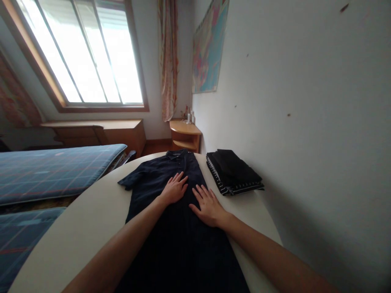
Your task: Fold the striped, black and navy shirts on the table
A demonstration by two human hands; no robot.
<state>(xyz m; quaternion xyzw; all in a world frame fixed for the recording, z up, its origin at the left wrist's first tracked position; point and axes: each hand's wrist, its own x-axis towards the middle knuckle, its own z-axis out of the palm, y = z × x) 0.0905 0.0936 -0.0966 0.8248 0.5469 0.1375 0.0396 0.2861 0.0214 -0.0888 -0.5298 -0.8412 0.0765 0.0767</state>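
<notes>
A dark navy collared shirt (174,240) lies spread out on the round white table (91,215), its collar toward the far edge. One short sleeve reaches out to the left; on the right no sleeve shows spread out. My left hand (174,189) lies flat on the upper part of the shirt, fingers spread. Just right of it, my right hand (208,206) rests with spread fingers near the shirt's right edge. Neither hand grips anything. Beyond my right hand sits a stack of folded dark clothes (235,171), some with white stripes.
A white wall (299,122) runs close along the table's right side. To the left are mattresses with blue plaid covers (55,171). A small wooden corner shelf (185,128) and a wooden desk (122,124) stand beyond the table, near the window.
</notes>
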